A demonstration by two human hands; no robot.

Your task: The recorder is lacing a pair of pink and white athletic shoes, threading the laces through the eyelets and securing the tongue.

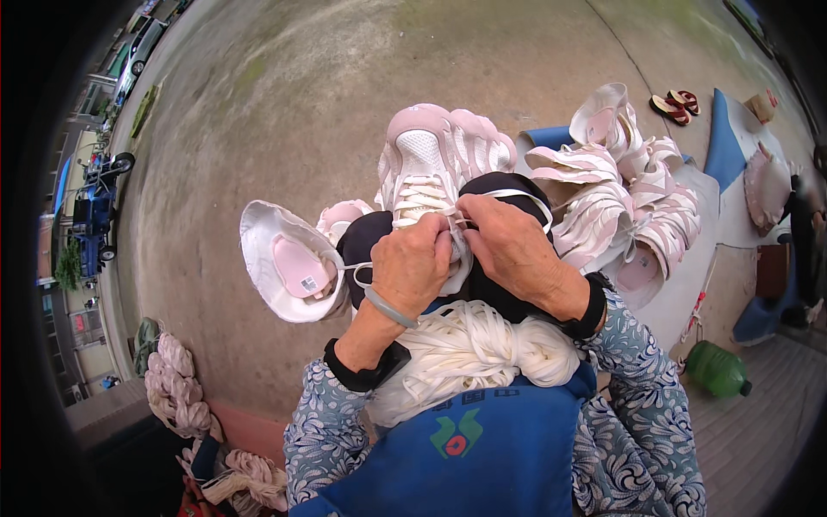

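Note:
A pink and white sneaker (420, 151) rests on my lap between my dark-clad knees, toe pointing away from me. White lace crosses its front in several rows. At the top of these rows, my left hand (412, 265) is closed with thumb and fingers pinched on the shoelace. Close beside it, my right hand (517, 254) pinches the lace too, with a loose length looping behind its knuckles. The exact grip at the fingertips is partly hidden. Below my wrists, a thick bundle of white shoelaces (461, 349) lies on my blue apron (508, 439).
More sneakers stand in a row just beyond this one. A single sneaker (289, 263) sits to the left, and a heap of pink and white sneakers (620, 194) lies on the right. Farther right are sandals (674, 107) and a green plastic bottle (717, 369). Bundled shoe parts (175, 388) are at lower left.

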